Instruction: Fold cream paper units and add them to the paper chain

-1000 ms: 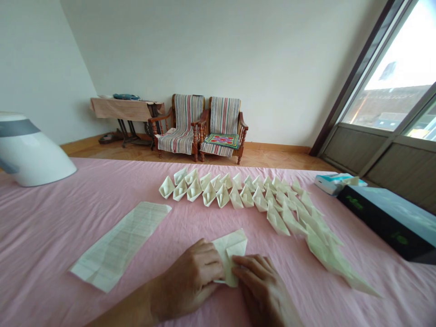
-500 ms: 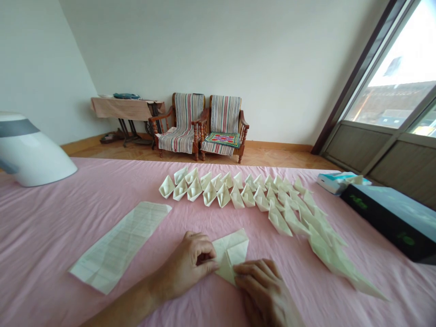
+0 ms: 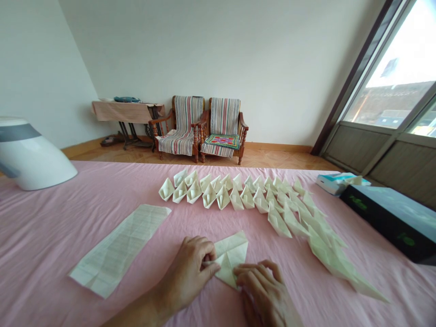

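A partly folded piece of cream paper (image 3: pixel 231 252) lies on the pink cloth (image 3: pixel 68 218) close in front of me. My left hand (image 3: pixel 190 272) pinches its left edge with curled fingers. My right hand (image 3: pixel 264 290) presses its fingertips down on the paper's near right corner. A flat, creased sheet of lined paper (image 3: pixel 119 247) lies to the left of my hands. Beyond them, several folded paper boats (image 3: pixel 238 195) stand in rows that run back and off to the right.
A white and grey appliance (image 3: pixel 30 154) sits at the far left of the cloth. A black box (image 3: pixel 391 218) and a teal and white box (image 3: pixel 335 181) lie at the right. Two striped armchairs (image 3: pixel 200 129) and a side table (image 3: pixel 126 111) stand by the far wall.
My left hand has slid back off the paper and curled into a pinch on its left edge. My right hand has shifted slightly. More of the folded paper shows.
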{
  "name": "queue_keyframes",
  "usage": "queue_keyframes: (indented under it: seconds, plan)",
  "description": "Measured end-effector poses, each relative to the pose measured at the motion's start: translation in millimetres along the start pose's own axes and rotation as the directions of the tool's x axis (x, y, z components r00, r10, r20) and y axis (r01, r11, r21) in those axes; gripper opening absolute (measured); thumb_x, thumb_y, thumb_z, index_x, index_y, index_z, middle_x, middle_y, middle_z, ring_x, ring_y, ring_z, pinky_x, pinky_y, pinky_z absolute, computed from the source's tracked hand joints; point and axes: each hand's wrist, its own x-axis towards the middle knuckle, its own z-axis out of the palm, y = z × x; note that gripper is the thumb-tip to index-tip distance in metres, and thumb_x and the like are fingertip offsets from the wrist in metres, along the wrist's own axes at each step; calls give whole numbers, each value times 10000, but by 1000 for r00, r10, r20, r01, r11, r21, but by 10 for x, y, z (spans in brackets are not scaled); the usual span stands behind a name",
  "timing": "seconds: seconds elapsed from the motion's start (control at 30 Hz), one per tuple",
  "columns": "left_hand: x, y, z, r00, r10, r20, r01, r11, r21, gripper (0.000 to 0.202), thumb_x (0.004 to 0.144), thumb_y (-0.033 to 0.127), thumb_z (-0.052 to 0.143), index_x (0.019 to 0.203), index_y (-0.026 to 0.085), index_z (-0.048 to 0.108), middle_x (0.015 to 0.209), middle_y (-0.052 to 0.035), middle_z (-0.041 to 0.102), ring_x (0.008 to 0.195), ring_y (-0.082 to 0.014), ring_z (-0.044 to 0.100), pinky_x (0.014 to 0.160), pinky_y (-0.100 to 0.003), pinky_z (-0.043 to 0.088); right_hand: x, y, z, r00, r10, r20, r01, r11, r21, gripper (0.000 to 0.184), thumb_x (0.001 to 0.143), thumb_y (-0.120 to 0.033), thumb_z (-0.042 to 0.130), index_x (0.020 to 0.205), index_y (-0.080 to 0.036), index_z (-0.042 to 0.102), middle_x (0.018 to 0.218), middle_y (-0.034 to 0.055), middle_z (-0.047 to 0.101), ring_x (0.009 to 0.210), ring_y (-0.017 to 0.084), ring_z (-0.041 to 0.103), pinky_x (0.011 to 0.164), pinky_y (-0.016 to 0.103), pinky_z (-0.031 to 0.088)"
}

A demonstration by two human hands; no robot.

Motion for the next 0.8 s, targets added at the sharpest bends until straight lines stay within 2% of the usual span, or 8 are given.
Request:
queue_keyframes:
  seconds: [0.2,0.33,0.47,0.57,0.63,0.7,0.8]
  plan:
    - [-13,10,15,1000,11,-24,-11,1000,12,172,775,177,694,672,177,556,712,26,582,738,-165,529,720,-278,334,15,-13,18,999,-11,-48,10,1000,-14,264,798,-35,429,862,-234,591,834,-30,711,774,130,665,788,295,356]
    - [-14,24,8,1000,13,-28,-13,1000,10,186,763,167,716,675,178,553,710,28,579,735,-168,531,716,-282,336,24,3,-35,998,-64,30,65,997,-50,266,801,-43,462,905,-234,614,876,-16,721,809,141,671,809,303,376]
    - [-15,31,8,999,0,-33,0,1000,11,179,759,150,729,700,181,563,727,26,582,750,-174,535,728,-289,345,32,-5,-61,998,-66,14,66,997,-48,270,819,-50,462,913,-243,626,880,-4,726,815,154,674,808,310,391]
    - [-33,32,23,998,22,-67,-21,1000,22,169,758,114,728,795,190,581,813,15,600,810,-186,539,753,-294,357,32,-19,-74,996,-75,42,77,995,-57,275,822,-47,460,917,-243,628,887,-3,726,819,155,673,805,312,391]
    - [-53,39,40,991,92,-99,-85,994,67,184,774,90,710,858,199,589,884,3,603,868,-198,530,780,-305,358,27,-25,-77,995,-78,65,82,995,-61,258,830,-53,471,926,-233,629,899,-2,722,827,155,671,806,315,386]
    - [-76,50,58,972,209,-105,-193,970,145,146,829,74,654,867,202,595,896,-5,596,880,-202,516,800,-322,346,21,-29,-71,995,-75,64,78,995,-58,237,841,-60,481,926,-222,631,906,-3,719,830,155,668,808,321,376]
    - [-95,61,72,919,395,-5,-386,902,193,132,919,82,558,880,197,610,872,-7,591,854,-189,504,808,-324,342,15,-39,-51,999,-50,17,50,998,-47,232,858,-59,466,896,-215,633,889,-4,715,813,156,664,801,331,367]
